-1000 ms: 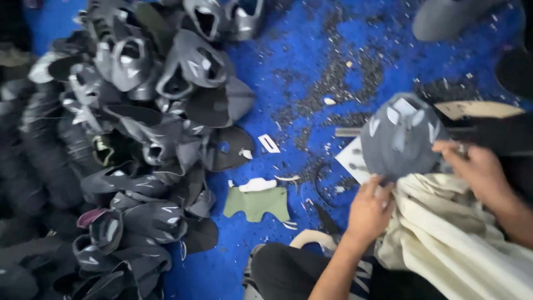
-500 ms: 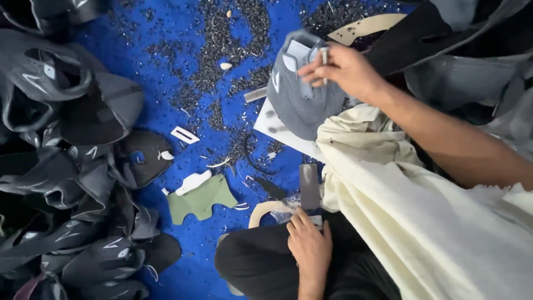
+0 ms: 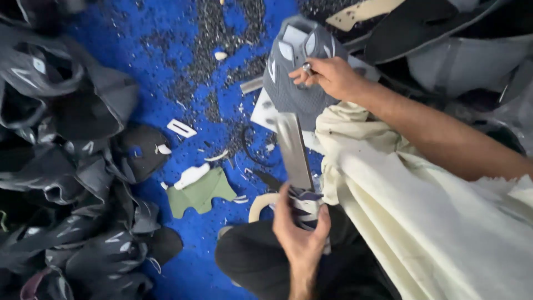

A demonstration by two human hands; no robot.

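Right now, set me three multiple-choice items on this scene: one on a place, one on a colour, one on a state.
1. The green fabric piece lies:
A on the blue floor
B on the cream cloth
C in a hand

2. The shoe upper under the right hand is:
A red
B grey
C yellow

3. The left hand is:
A spread flat on the floor
B gripping a flat metal blade
C hidden

A: it rests on bare floor beside dark uppers.
B: grey mesh shows.
B: fingers wrap the blade's wrapped handle.

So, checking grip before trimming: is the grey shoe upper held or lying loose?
Held: the right hand pinches the grey shoe upper at its top edge.
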